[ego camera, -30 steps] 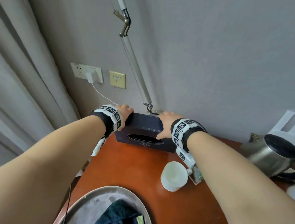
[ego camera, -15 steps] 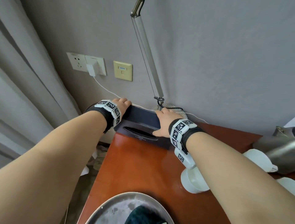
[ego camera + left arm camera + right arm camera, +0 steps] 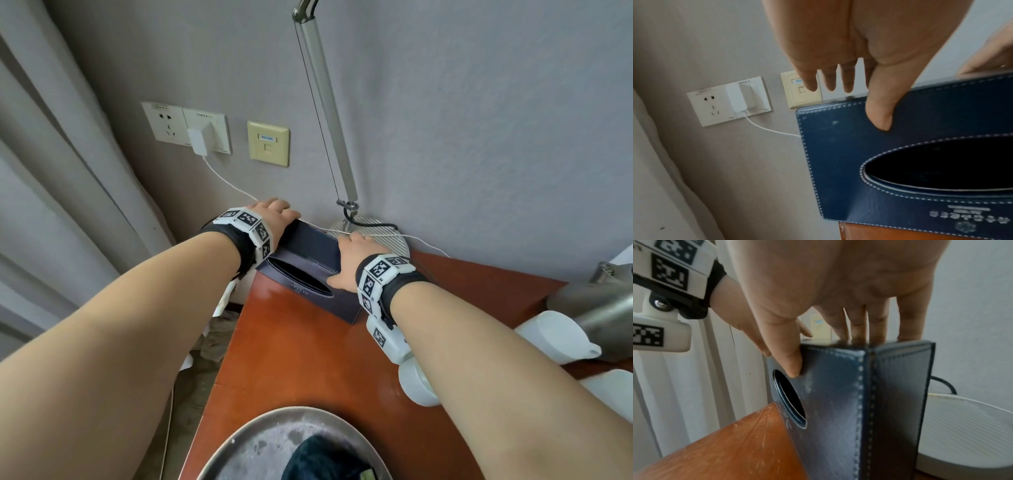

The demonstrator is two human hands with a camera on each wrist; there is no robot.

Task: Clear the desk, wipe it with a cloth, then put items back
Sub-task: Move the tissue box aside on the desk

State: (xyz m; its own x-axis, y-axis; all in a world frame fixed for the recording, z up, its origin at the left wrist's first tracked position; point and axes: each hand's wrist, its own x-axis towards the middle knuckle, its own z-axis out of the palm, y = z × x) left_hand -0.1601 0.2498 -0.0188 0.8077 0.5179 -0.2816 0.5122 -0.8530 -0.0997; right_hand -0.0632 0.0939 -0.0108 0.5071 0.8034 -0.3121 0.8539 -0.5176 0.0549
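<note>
The tissue box (image 3: 308,270) lies lengthwise along the desk's (image 3: 301,356) back-left corner; left hand (image 3: 270,216) and right hand (image 3: 349,253) each grasp one end.

The tissue box (image 3: 310,270) sits at the surface's (image 3: 301,356) far left corner by the wall, the lamp base (image 3: 383,236) just right behind it. Cups (image 3: 555,339) and kettle (image 3: 596,308) lie right; a tray (image 3: 260,445) lies nearest.

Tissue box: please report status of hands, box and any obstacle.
Both hands, left hand and right hand, grip tissue box at its ends. Box at desk back corner. Lamp base and white cable close behind.
</note>
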